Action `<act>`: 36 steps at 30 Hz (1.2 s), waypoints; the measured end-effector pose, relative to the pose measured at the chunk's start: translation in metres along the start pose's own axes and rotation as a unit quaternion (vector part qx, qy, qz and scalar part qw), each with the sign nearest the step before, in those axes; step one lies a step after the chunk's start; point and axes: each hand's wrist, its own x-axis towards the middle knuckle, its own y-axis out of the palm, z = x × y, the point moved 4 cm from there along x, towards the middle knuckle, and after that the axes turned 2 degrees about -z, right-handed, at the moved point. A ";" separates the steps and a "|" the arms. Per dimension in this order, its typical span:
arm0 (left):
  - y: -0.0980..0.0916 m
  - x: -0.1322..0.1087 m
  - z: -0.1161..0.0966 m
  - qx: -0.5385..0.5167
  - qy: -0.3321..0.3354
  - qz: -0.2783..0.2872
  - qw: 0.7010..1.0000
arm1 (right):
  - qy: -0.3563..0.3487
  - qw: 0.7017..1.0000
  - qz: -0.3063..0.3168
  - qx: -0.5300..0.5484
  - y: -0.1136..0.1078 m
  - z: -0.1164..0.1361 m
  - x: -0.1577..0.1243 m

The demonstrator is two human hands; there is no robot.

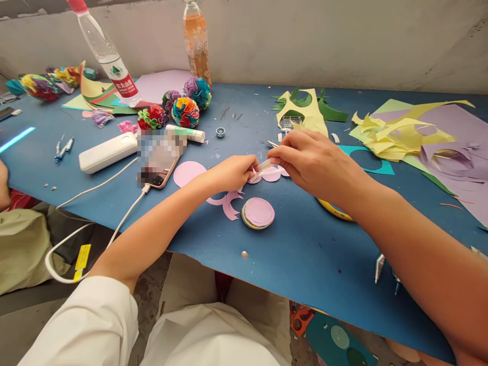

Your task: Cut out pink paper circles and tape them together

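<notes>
The right hand (310,157) hides most of a metal tool (272,144), only its tip showing, so its kind cannot be told; fingers of that and the left hand (236,173) hide parts of a pale strip (265,165) and the small pink circles (271,175); the right forearm (385,218) covers much of a yellow ring (335,209); the phone (162,165) has a blurred screen; at the table's (305,249) back edge, the water bottle (110,61) and drink bottle (197,43) lose their tops; near its left front edge, another person's arm (3,185) is cut off; rightward, a purple sheet (470,178) runs out of view.
</notes>
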 end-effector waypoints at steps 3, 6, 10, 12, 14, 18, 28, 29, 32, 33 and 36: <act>-0.001 -0.001 -0.003 -0.004 0.011 0.014 1.000 | -0.006 1.000 0.002 -0.003 0.001 0.000 0.000; -0.002 -0.001 -0.003 -0.004 0.009 0.025 1.000 | 0.007 1.000 0.003 0.004 -0.001 0.000 -0.001; -0.002 -0.001 -0.004 0.002 0.003 0.025 1.000 | 0.001 1.000 0.008 -0.006 -0.004 0.001 -0.001; -0.002 -0.001 -0.004 0.000 -0.003 0.025 1.000 | -0.010 1.000 0.011 -0.019 -0.005 0.002 -0.001; -0.003 -0.001 -0.004 -0.002 -0.011 0.023 1.000 | -0.017 0.999 0.009 -0.027 -0.006 0.003 -0.001; -0.003 0.000 -0.003 0.002 -0.012 0.014 1.000 | -0.030 0.999 -0.012 -0.034 -0.007 0.002 -0.002; -0.005 0.000 0.002 -0.074 0.000 0.033 0.997 | -0.030 0.999 -0.035 -0.009 -0.005 0.001 -0.003; -0.005 0.001 0.003 -0.076 0.001 0.038 0.996 | -0.028 0.999 -0.028 -0.008 -0.005 0.001 -0.002; -0.005 0.002 0.002 -0.064 0.012 0.049 0.997 | -0.013 1.000 -0.007 -0.007 -0.006 0.002 -0.002; -0.005 0.002 0.002 -0.054 0.016 0.051 0.997 | -0.007 1.000 -0.001 -0.007 -0.007 0.003 -0.001; -0.007 0.000 -0.002 -0.018 0.021 0.052 0.998 | 0.007 1.000 0.009 -0.011 -0.008 0.004 -0.002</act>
